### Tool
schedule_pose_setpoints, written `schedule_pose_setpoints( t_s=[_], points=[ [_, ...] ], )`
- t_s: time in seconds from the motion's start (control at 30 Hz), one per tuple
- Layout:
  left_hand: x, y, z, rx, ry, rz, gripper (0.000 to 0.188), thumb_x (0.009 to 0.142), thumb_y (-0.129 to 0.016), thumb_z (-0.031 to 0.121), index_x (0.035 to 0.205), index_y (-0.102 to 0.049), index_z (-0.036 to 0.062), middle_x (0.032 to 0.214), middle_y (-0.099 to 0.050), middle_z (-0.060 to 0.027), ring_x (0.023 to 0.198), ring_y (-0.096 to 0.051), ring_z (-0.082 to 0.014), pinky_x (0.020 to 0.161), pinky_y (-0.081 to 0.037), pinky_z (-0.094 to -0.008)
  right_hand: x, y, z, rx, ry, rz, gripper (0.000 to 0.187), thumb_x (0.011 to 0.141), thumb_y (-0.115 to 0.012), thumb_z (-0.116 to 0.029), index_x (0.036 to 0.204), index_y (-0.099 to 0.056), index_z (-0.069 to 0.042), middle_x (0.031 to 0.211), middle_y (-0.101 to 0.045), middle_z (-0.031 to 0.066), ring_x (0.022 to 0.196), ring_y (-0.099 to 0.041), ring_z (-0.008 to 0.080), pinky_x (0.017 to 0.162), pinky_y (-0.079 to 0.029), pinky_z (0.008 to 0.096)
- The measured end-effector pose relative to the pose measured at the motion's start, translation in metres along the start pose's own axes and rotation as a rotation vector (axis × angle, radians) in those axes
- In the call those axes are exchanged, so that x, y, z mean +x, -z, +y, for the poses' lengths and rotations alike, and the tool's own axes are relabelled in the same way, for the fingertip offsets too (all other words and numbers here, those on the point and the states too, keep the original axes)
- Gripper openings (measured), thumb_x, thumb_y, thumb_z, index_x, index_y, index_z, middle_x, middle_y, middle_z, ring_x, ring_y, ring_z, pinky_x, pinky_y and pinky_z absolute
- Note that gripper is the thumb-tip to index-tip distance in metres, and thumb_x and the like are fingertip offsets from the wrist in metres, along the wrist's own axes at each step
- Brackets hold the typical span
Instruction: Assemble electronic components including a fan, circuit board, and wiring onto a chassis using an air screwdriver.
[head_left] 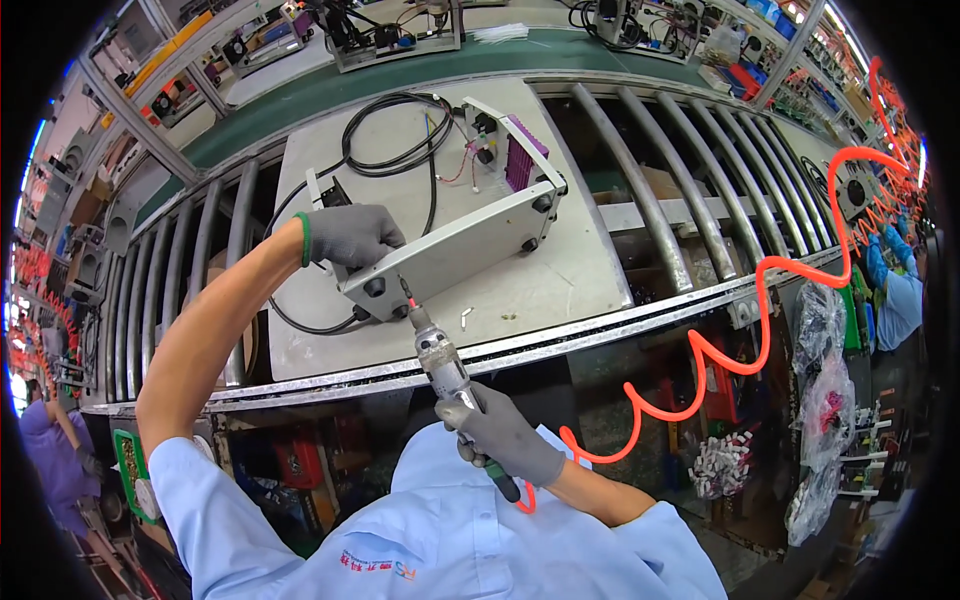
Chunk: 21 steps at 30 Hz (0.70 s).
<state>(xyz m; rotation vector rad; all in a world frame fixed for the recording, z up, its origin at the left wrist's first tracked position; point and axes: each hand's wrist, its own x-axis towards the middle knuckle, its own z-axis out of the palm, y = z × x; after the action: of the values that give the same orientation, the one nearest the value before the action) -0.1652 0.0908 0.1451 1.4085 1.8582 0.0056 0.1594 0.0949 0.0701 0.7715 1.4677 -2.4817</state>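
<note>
A light grey metal chassis (455, 240) with black round feet stands on its side on a pale board (590, 270). My left hand (352, 236), in a grey glove with a green cuff, reaches over its upper edge near the left corner; the fingertips are partly hidden behind the panel. In my gloved right hand (508, 437) is a pneumatic screwdriver (442, 362), its bit pointing up at the chassis's near left corner. Whether the bit touches a screw I cannot tell. Behind the panel lie a coiled black cable (385, 135), thin coloured wires and a purple finned part (524, 155).
An orange coiled air hose (735, 365) runs from the screwdriver up to the right. Metal rollers (655, 190) flank the board on both sides. Small white pieces (466, 318) lie near its front edge. At far right, a person in blue (900, 300) works nearby.
</note>
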Motion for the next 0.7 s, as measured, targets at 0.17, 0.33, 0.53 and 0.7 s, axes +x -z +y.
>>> schedule_pose_setpoints(
  t_s=[0.17, 0.33, 0.53, 0.7],
  points=[
    [-0.002, -0.005, 0.003, 0.071, 0.105, 0.117, 0.039, 0.085, -0.057, 0.028, 0.112, -0.074, 0.0048, 0.098, -0.074, -0.0192, 0.086, -0.071, -0.0279, 0.080, -0.055, -0.0382, 0.000, 0.002, 0.001, -0.031, 0.000, 0.032, 0.033, 0.093, -0.069, -0.035, 0.100, -0.055, -0.005, 0.070, -0.053, 0.0002, 0.051, -0.053, 0.0074, 0.045, -0.044, 0.0253],
    [-0.007, -0.051, 0.026, 0.394, -0.384, 1.057, 0.024, 0.092, -0.061, 0.008, 0.114, -0.070, 0.0059, 0.099, -0.069, -0.0158, 0.093, -0.067, -0.0336, 0.082, -0.054, -0.0402, -0.022, 0.026, 0.014, -0.127, 0.063, 0.131, 0.034, 0.090, -0.072, -0.031, 0.103, -0.057, -0.004, 0.072, -0.055, 0.0011, 0.052, -0.052, 0.0064, 0.046, -0.043, 0.0249],
    [0.016, -0.140, 0.070, 0.152, -0.474, 0.886, 0.009, 0.084, -0.064, 0.010, 0.093, -0.065, 0.0108, 0.084, -0.062, -0.0102, 0.080, -0.062, -0.0333, 0.069, -0.051, -0.0449, -0.053, 0.067, 0.034, -0.121, -0.029, 0.316, 0.033, 0.090, -0.071, -0.031, 0.103, -0.057, -0.004, 0.070, -0.054, 0.0005, 0.051, -0.052, 0.0061, 0.045, -0.042, 0.0240],
    [0.071, -0.182, 0.070, 0.181, -0.338, 0.779, 0.007, 0.086, -0.063, 0.015, 0.087, -0.063, 0.0084, 0.084, -0.061, -0.0133, 0.081, -0.062, -0.0351, 0.070, -0.050, -0.0483, -0.070, 0.086, 0.043, -0.085, -0.044, 0.467, 0.034, 0.091, -0.071, -0.032, 0.101, -0.056, -0.004, 0.069, -0.052, 0.0001, 0.051, -0.052, 0.0065, 0.045, -0.042, 0.0248]
  ],
)
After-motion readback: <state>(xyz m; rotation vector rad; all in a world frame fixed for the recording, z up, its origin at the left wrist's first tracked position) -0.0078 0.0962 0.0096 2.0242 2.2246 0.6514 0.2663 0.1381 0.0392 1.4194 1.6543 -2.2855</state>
